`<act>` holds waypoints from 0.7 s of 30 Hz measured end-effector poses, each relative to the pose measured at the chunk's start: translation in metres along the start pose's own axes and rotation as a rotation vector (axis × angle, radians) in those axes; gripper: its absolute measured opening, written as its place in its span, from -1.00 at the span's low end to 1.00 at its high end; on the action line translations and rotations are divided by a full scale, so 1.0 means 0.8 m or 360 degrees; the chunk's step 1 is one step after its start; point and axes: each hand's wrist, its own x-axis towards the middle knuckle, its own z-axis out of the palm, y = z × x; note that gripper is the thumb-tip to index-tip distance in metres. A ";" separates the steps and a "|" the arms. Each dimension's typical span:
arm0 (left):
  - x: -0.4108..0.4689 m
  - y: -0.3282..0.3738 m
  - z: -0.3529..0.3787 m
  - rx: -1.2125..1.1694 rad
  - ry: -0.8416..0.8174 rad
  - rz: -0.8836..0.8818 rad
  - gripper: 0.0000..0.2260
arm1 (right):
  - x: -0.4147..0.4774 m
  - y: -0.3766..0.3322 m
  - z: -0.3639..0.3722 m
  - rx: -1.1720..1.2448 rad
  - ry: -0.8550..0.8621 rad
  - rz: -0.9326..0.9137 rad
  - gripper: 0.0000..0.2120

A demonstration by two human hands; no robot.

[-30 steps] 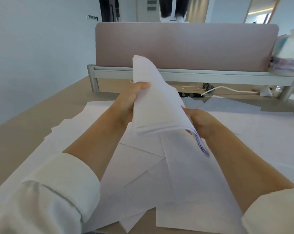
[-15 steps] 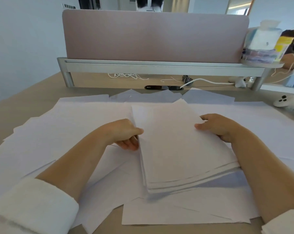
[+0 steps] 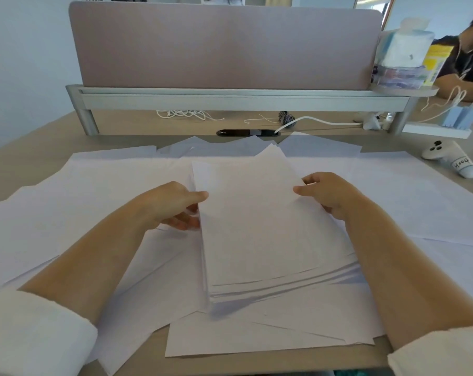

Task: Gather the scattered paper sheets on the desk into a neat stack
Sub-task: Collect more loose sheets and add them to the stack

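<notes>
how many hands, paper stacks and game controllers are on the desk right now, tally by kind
paper stack: 1
hands: 2, left hand and right hand, each gripping a side of the paper stack
game controller: 1
total: 4
loose sheets under the stack overlap too much to count, so they are left out.

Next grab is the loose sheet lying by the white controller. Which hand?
Probably right. The right hand grips the stack on that side, next to the sheet by the controller. The left hand would have to cross over the stack.
</notes>
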 end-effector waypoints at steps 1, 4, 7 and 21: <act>0.000 0.000 0.001 -0.0081 0.0001 -0.0004 -0.76 | 0.000 0.000 -0.001 0.0066 -0.0023 0.0008 -0.79; 0.002 -0.001 0.005 -0.0222 0.0030 0.0016 -0.81 | 0.001 0.000 0.001 0.0216 -0.0081 -0.0006 -0.78; 0.006 -0.003 0.013 -0.0379 0.0007 0.0050 -0.89 | 0.000 -0.001 0.006 0.0216 -0.0069 -0.0058 -0.69; 0.031 -0.012 0.006 -0.0884 0.0170 0.0198 -0.71 | -0.003 -0.001 0.034 0.0824 -0.0424 -0.0173 -0.72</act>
